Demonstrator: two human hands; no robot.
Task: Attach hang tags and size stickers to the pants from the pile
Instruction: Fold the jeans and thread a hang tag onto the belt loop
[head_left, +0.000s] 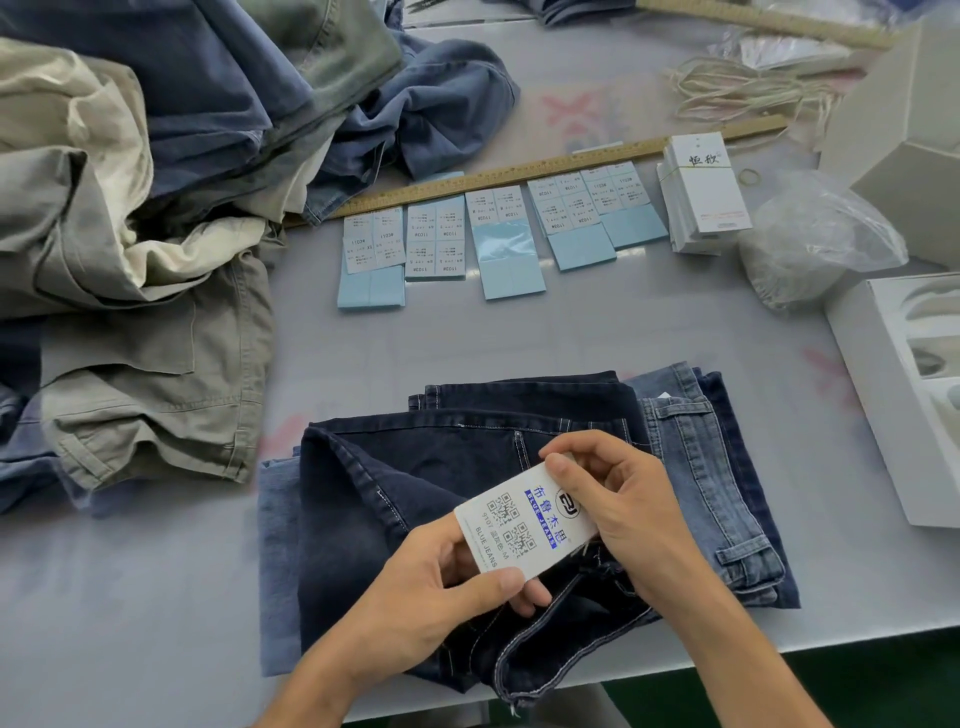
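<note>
Both hands pinching hang tag (524, 519) over dark jeans (415, 519) on tabletop (571, 332): left hand (441, 587) near edge, right hand (623, 499) top. Risk: string slipping loose, tag detaching.

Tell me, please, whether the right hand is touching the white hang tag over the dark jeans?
Touching. The head view shows the right hand pinching the hang tag's upper end with its thumb on the face, while the left hand holds the lower end.

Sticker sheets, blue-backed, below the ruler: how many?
5, in a row below the ruler: far left, second, middle, fourth, rightmost beside the hang tag stack. Some look stacked, so more may hide underneath.
</note>
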